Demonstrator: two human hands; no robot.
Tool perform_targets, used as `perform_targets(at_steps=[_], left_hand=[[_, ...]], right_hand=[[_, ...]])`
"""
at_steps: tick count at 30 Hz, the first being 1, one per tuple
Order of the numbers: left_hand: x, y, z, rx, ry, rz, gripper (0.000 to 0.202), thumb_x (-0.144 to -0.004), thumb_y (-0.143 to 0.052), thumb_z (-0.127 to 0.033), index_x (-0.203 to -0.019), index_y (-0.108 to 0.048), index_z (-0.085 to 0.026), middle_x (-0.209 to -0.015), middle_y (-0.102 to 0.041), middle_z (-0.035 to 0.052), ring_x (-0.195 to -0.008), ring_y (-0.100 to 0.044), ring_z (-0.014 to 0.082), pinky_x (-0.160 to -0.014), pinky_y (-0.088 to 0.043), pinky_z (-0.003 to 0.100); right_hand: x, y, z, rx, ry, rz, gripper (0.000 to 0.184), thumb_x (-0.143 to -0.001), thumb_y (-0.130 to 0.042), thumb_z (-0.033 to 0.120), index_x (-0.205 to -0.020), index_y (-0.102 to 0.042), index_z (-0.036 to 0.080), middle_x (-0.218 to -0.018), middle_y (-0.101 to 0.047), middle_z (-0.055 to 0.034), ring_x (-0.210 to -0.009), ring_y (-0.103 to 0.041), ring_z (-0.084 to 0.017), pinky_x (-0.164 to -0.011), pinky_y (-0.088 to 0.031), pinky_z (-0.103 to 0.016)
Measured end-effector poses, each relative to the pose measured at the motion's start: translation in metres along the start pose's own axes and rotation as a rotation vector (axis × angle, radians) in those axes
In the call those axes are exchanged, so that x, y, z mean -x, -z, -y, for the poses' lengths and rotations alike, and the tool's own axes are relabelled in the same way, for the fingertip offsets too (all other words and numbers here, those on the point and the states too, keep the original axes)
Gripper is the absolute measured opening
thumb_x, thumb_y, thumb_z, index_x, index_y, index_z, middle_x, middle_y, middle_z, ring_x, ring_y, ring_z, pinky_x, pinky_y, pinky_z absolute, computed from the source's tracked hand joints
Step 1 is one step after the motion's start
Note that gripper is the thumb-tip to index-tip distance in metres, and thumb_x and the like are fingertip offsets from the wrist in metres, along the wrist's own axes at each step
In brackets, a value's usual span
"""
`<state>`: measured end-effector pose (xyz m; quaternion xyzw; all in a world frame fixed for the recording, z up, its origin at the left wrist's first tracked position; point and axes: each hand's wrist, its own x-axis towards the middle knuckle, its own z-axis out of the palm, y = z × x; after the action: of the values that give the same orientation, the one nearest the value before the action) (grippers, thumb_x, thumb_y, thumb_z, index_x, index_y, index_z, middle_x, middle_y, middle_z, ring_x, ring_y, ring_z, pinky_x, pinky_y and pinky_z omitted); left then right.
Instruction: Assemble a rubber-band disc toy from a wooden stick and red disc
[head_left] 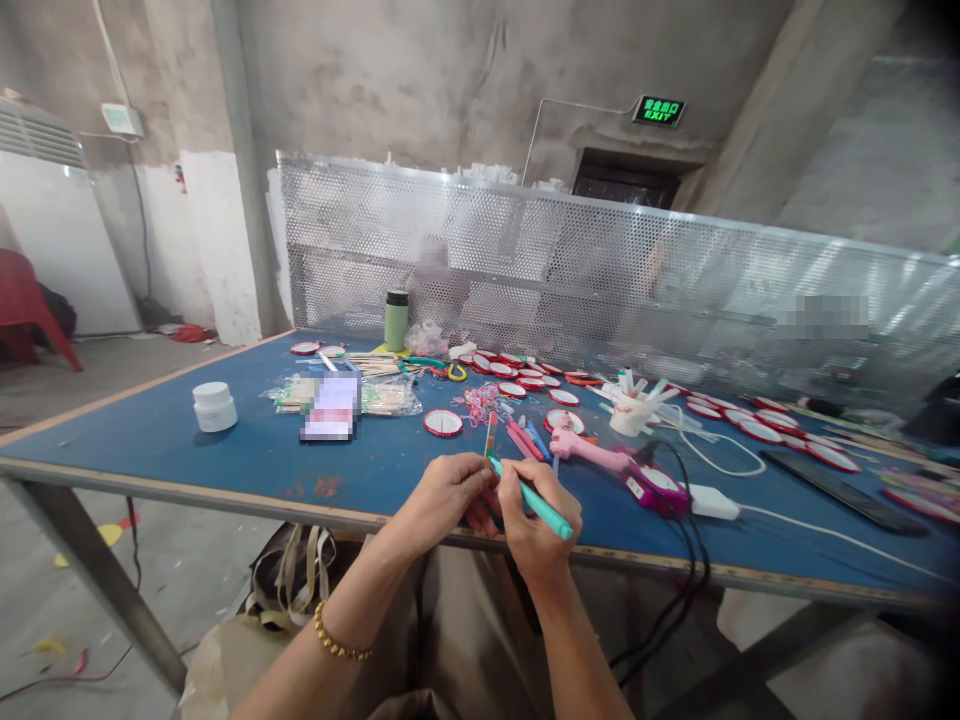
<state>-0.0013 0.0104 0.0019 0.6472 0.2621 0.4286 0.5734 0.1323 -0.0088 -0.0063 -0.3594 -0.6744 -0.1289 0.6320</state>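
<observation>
My right hand (536, 510) is closed around a teal marker pen (553, 515), whose tip end points up and left toward my other hand. Fingers pinched together, my left hand (457, 492) holds a thin, flat stick (491, 436) that looks brownish and stands upright out of the grip. The pen's tip end meets the stick's lower part, though I cannot tell whether they touch. Just beyond the hands lie a round white disc with a red rim (443, 423), a heap of pink and coloured bands (484, 403) and several pens (529, 438).
On the blue table (262, 465) are a white jar (215, 407), a phone (331, 405), a green bottle (396, 322), a cup of pens (628, 412), a pink hand-shaped stick (589, 450) and a black keyboard-like bar (840, 490). Cables hang over the front edge. A perforated metal panel (480, 260) stands behind.
</observation>
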Motion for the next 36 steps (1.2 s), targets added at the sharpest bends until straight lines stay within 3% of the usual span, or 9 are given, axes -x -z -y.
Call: perform_targets(at_steps=[8,36], left_hand=[[-0.0016,0.0000,0.0003,0.017,0.028,0.011,0.030,-0.088,-0.052,-0.045,-0.082,-0.055,-0.016,-0.062,-0.063,0.0007,-0.051,-0.065,0.0145,-0.048,-0.049,0.022],[0.0003,-0.0002,0.0003,0.007,0.016,0.007,0.034,-0.087,-0.053,-0.049,-0.079,-0.053,-0.017,-0.061,-0.064,0.0014,-0.051,-0.064,0.0146,-0.048,-0.049,0.021]], right_hand=[[0.0019,0.0011,0.0003,-0.022,-0.073,-0.032,0.010,-0.089,-0.058,0.015,-0.082,-0.063,0.019,-0.066,-0.064,0.0025,-0.055,-0.058,-0.009,-0.055,-0.047,-0.020],[0.0021,0.0000,-0.0015,0.002,-0.026,-0.024,0.011,-0.089,-0.057,0.014,-0.079,-0.062,0.018,-0.066,-0.065,0.0015,-0.056,-0.059,-0.010,-0.058,-0.047,-0.021]])
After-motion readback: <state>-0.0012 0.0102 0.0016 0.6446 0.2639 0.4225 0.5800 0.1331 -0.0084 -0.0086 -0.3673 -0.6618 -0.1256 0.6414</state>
